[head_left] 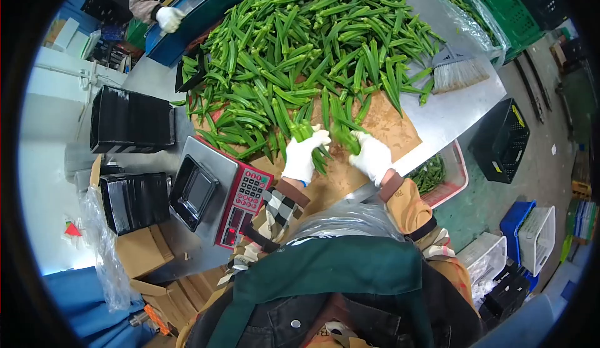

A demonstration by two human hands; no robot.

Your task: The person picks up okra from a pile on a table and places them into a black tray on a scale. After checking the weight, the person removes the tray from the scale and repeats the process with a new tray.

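A large heap of green okra [300, 41] covers the metal table and a brown cardboard sheet [387, 123]. My left hand [302, 157], in a white glove, is closed around a few okra pods [301, 129] at the near edge of the heap. Beside it, my white-gloved right hand [372, 157] grips more okra pods [344, 136], which are smeared by motion. To the left of my hands, a black plastic tray [195, 188] rests on a red and silver digital scale [249, 188].
Stacks of black trays [132, 120] stand left of the scale. A brush [459, 75] lies at the table's right. Below the right edge is a crate [459, 176] holding okra. At the upper left, another person's gloved hand [169, 19] is by a blue bin [194, 16].
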